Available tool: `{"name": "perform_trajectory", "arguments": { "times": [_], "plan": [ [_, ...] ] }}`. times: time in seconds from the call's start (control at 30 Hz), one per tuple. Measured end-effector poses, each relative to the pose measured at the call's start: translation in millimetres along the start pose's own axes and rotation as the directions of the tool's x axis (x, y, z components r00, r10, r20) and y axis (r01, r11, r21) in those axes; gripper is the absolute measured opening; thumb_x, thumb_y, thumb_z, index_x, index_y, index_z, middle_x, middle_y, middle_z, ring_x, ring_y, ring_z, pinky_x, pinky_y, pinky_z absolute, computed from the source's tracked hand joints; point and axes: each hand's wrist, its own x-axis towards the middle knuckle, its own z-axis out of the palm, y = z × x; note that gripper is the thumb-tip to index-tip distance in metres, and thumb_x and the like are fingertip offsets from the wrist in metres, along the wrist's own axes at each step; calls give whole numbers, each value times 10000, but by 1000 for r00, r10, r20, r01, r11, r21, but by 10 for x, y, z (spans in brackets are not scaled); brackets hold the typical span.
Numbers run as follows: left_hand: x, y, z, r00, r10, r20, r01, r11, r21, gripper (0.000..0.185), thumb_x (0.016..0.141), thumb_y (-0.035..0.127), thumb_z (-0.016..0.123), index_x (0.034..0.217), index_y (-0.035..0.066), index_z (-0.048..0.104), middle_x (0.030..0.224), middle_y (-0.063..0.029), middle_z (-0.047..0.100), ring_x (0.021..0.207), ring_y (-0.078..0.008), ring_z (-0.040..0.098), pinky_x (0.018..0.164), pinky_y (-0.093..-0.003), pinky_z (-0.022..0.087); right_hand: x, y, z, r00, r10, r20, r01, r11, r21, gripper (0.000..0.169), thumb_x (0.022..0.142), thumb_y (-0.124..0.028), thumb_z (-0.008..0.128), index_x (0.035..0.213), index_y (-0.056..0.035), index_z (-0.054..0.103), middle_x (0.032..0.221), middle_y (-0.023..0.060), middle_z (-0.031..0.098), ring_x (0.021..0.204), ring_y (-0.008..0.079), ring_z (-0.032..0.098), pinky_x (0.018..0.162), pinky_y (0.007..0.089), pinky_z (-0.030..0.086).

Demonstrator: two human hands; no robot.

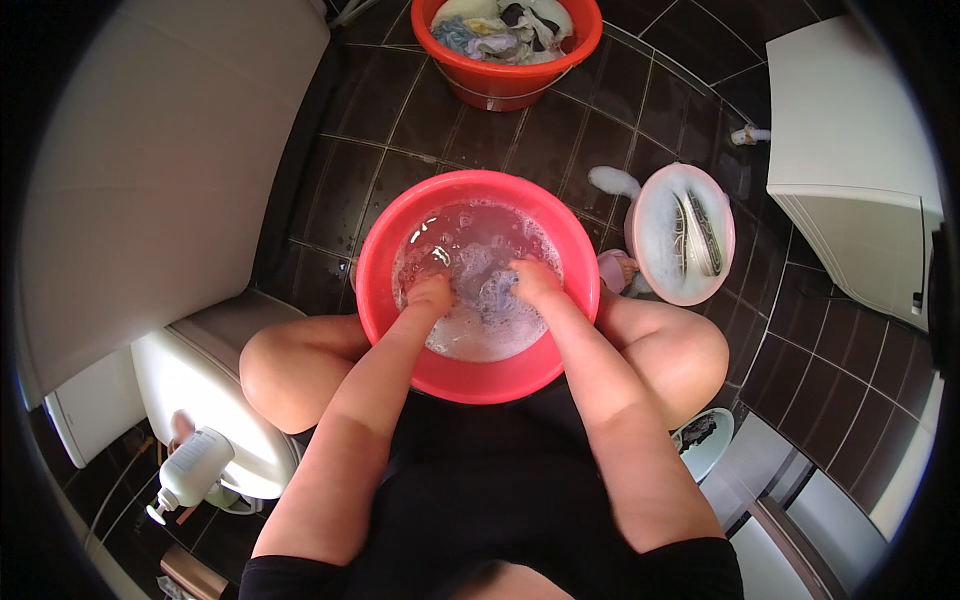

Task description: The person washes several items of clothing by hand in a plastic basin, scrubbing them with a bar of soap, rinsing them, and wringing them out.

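Observation:
A pink-red plastic basin (480, 382) sits between my bent knees, holding cloudy water (480, 225) with suds. My left hand (431, 291) reaches into the left side of the water, its fingers mostly hidden below the surface. On the other side, my right hand (536, 279) is partly in the water beside a pale lilac cloth (501, 291), most of which is under suds. Whether either hand grips anything is hidden by the water and foam.
Ahead on dark floor tiles (480, 139) stands a red bucket (495, 86) of wet clothes. A light-pink tub (636, 232) at right holds foam and a black-and-white patterned item (701, 232). Left are a white pump bottle (193, 466) and white fixture (225, 405); a pale-blue bowl (712, 450) is lower right.

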Motion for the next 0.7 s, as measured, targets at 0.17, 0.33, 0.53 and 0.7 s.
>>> {"name": "perform_trajectory", "arguments": {
  "times": [0.17, 0.33, 0.53, 0.7],
  "plan": [
    [228, -264, 86, 956, -229, -183, 165, 936, -310, 338, 811, 268, 576, 1040, 20, 594, 999, -214, 646, 979, -342, 620, 864, -406, 485, 313, 236, 105, 926, 357, -118, -204, 741, 639, 251, 815, -192, 550, 1010, -47, 614, 997, 183, 630, 869, 334, 642, 819, 387, 506],
    [106, -364, -247, 928, -294, -229, 56, 717, -695, 306, 812, 306, 595, 877, 8, 609, 836, -196, 662, 807, -314, 649, 747, -391, 486, 261, -74, -247, 869, 491, -58, -171, 408, 897, 277, 864, -236, 527, 1021, -21, 604, 871, 95, 630, 824, 188, 613, 740, 300, 473],
    [-286, -265, -702, 815, -323, -481, -79, 761, -644, 378, 879, 355, 513, 877, -11, 607, 767, -227, 638, 770, -366, 639, 719, -414, 484, -145, -626, -1012, 935, 199, -293, 114, 615, 781, 275, 869, -235, 542, 1030, -15, 581, 801, 99, 621, 769, 166, 608, 709, 277, 463],
    [-958, 130, -1409, 714, -288, -638, -310, 687, -657, 381, 946, 308, 416, 1002, -27, 589, 852, -245, 630, 854, -371, 622, 755, -395, 465, -634, -868, -1563, 958, 28, -286, 254, 384, 888, 199, 934, -156, 473, 1068, -32, 552, 846, 50, 591, 788, 72, 541, 716, 219, 426]
  ]
}}
